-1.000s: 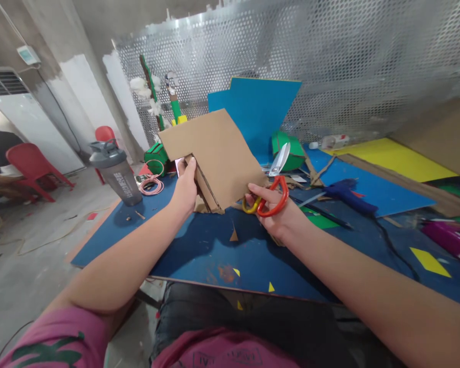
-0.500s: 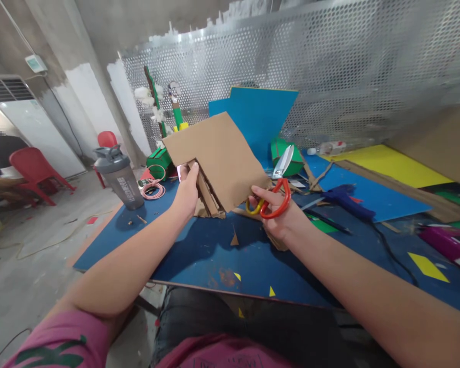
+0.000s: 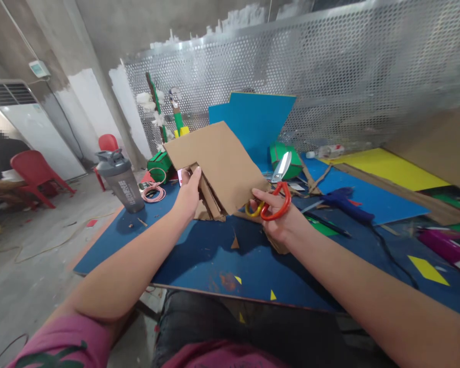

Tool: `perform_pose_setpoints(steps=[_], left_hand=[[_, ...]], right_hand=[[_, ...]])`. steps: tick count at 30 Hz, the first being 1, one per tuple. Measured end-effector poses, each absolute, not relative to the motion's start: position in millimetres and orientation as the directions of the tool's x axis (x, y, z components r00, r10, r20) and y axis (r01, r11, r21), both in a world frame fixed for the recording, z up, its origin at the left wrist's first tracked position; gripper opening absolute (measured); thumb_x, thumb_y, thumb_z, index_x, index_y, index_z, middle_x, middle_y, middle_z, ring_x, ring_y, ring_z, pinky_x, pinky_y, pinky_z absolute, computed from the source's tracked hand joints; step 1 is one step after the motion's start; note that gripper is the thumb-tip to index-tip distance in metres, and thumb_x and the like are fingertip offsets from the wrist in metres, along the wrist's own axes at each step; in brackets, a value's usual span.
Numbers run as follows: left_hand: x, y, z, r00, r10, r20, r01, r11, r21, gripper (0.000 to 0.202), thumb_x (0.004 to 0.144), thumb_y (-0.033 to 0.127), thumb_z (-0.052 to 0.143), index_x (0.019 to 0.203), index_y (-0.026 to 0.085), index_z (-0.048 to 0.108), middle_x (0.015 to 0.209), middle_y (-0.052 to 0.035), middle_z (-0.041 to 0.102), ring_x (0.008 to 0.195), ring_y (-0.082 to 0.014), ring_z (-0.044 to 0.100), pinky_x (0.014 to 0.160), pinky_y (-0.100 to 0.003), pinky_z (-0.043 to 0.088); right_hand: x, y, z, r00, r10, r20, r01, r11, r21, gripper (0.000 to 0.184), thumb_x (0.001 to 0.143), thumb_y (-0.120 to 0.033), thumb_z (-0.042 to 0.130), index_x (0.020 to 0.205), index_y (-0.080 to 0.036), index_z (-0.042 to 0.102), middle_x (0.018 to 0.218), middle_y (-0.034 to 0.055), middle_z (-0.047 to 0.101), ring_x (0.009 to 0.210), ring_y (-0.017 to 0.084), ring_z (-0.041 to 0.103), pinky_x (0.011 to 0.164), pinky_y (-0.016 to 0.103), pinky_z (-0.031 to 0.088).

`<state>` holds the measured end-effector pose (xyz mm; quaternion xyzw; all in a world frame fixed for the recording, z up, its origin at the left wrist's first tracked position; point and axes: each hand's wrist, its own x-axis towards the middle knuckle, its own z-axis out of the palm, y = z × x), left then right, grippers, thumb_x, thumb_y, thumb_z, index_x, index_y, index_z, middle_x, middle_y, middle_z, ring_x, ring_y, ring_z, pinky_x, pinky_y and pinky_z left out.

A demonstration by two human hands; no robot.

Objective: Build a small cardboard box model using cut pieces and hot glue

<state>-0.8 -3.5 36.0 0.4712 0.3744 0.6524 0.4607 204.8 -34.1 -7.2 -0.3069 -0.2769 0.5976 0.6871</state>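
A brown cardboard sheet (image 3: 218, 158) with a cut-in corner is held up, tilted, above the blue table (image 3: 199, 260). My left hand (image 3: 191, 189) pinches it at the notch on its left side, where a partly cut cardboard strip (image 3: 210, 197) hangs down beside the sheet. The thumb and fingers of my right hand (image 3: 279, 209) grip the sheet's lower right corner. Hooked on that same hand are scissors (image 3: 281, 179) with one red and one yellow handle loop; their blades look closed and point up and away. Some of the right fingers are hidden behind the cardboard.
A grey shaker bottle (image 3: 120, 181) stands at the left, near a coiled pink cable (image 3: 153, 192). On the right lie a blue glue gun (image 3: 347, 204), a purple tool (image 3: 446, 248) and coloured boards. A blue board (image 3: 253, 117) leans against the perforated metal panel. One person sits far left.
Both hands keep their hold on the cardboard and the scissors. The whole view has shifted slightly; the sheet sits a little lower in the picture.
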Motion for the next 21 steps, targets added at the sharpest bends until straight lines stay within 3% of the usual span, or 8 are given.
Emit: perform_pose_setpoints(steps=[7,11,12,14,17,21], left_hand=[[-15.7,11.3,38.5,-0.121,0.991,0.053,0.065,-0.046,0.997,0.036,0.088,0.045,0.078,0.113,0.025,0.061,0.095,-0.0057,0.076,0.099,-0.0301,0.075,0.087,-0.045,0.059],[-34.8,26.7,51.0,-0.191,0.967,0.166,0.074,-0.154,0.985,0.02,0.083,0.028,0.069,0.103,0.024,0.068,0.108,-0.0065,0.078,0.109,-0.0261,0.072,0.089,-0.037,0.057],[-40.0,29.3,55.8,-0.202,0.961,0.187,0.066,-0.177,0.982,0.016,0.084,0.03,0.065,0.098,0.023,0.069,0.112,-0.0077,0.079,0.108,-0.0252,0.071,0.087,-0.036,0.057],[-49.2,31.6,65.1,-0.182,0.962,0.206,0.034,-0.203,0.979,0.026,0.089,0.042,0.056,0.094,0.022,0.072,0.107,-0.0096,0.079,0.096,-0.0244,0.073,0.079,-0.035,0.057],[-58.5,27.7,74.1,-0.014,0.98,0.2,0.007,-0.2,0.98,0.045,0.089,0.061,0.06,0.095,0.02,0.076,0.091,-0.0102,0.079,0.08,-0.0246,0.073,0.068,-0.034,0.056],[-62.0,14.8,74.8,0.33,0.938,0.1,0.235,-0.185,0.954,0.039,0.073,0.051,0.087,0.092,0.018,0.08,0.084,-0.0094,0.078,0.071,-0.0222,0.07,0.064,-0.032,0.053]], right_hand=[[228.3,-21.1,11.0,0.175,0.984,0.033,-0.675,0.144,-0.724,0.057,0.05,-0.01,0.103,0.063,-0.021,0.049,0.064,-0.0078,0.065,0.056,0.008,0.062,0.039,0.014,0.045],[241.4,-14.8,20.3,0.25,0.962,0.111,-0.644,0.251,-0.723,0.051,0.046,-0.01,0.102,0.068,-0.022,0.058,0.07,-0.008,0.069,0.057,0.007,0.06,0.039,0.014,0.041],[244.8,-13.4,21.4,0.245,0.96,0.132,-0.629,0.262,-0.732,0.05,0.045,-0.011,0.102,0.069,-0.022,0.06,0.073,-0.0075,0.07,0.058,0.007,0.059,0.039,0.014,0.041],[251.4,-10.9,22.6,0.226,0.962,0.156,-0.6,0.263,-0.756,0.05,0.042,-0.015,0.103,0.069,-0.022,0.061,0.074,-0.0062,0.071,0.058,0.007,0.058,0.039,0.013,0.039],[260.1,-7.4,22.4,0.214,0.961,0.173,-0.551,0.265,-0.791,0.054,0.038,-0.019,0.104,0.067,-0.021,0.059,0.069,-0.0054,0.067,0.057,0.006,0.053,0.037,0.013,0.034],[267.6,-2.6,20.6,0.275,0.94,0.203,-0.455,0.314,-0.833,0.053,0.04,-0.022,0.105,0.073,-0.022,0.063,0.068,-0.0066,0.065,0.054,0.007,0.052,0.037,0.016,0.033]])
